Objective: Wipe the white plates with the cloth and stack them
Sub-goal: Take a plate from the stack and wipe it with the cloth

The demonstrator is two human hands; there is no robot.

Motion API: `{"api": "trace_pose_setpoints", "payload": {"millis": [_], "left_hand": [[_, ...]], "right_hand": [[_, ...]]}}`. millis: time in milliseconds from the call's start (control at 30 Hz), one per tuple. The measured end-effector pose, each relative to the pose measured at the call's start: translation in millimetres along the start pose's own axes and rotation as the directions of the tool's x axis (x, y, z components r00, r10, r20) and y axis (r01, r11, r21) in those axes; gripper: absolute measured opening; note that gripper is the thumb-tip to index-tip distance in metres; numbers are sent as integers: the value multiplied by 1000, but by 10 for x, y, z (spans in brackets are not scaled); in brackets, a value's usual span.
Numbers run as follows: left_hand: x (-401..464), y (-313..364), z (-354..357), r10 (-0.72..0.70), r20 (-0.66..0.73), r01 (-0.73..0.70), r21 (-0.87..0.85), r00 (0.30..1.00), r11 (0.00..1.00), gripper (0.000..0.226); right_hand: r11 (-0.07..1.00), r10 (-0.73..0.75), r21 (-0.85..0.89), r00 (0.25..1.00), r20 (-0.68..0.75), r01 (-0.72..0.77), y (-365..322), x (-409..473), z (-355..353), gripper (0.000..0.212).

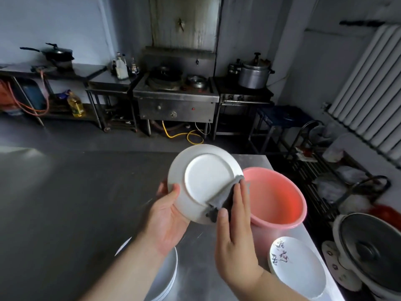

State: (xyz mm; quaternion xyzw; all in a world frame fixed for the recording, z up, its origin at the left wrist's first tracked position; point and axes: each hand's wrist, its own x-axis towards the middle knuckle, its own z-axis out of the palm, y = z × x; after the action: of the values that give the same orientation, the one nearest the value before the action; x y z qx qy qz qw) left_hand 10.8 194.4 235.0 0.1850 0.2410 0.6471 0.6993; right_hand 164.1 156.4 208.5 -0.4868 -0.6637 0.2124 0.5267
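Left hand (168,216) grips lower-left rim of round white ceramic plate (204,181), tilted, underside toward camera. Right hand (235,222), fingers straight, presses grey cloth (223,197) against plate's lower-right rim. Plate held above brushed steel table (86,203), just left of pink plastic basin (280,196). Stack of white plates (167,276) directly below left forearm: likely set-down spot, left hand nearer. Patterned oval plates (297,266) lower right. Steel wok stove (175,94) beyond.

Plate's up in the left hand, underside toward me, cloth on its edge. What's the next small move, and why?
Probably sweep the grey cloth leftward across the round white plate. The right hand presses it only at the right rim, so most of the underside looks unwiped; the left hand grips the opposite edge.
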Motion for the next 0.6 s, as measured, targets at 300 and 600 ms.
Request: {"api": "trace_pose_setpoints", "payload": {"millis": [300, 600], "left_hand": [[-19, 270, -10, -97, -58, 106, 198, 994, 974, 48], [-60, 146, 30, -62, -18, 63, 65, 998, 996, 47]], "right_hand": [[988, -127, -55, 957, 261, 146, 7, 599, -413, 57], [984, -39, -164, 987, 159, 66, -199, 544, -296, 57]]}}
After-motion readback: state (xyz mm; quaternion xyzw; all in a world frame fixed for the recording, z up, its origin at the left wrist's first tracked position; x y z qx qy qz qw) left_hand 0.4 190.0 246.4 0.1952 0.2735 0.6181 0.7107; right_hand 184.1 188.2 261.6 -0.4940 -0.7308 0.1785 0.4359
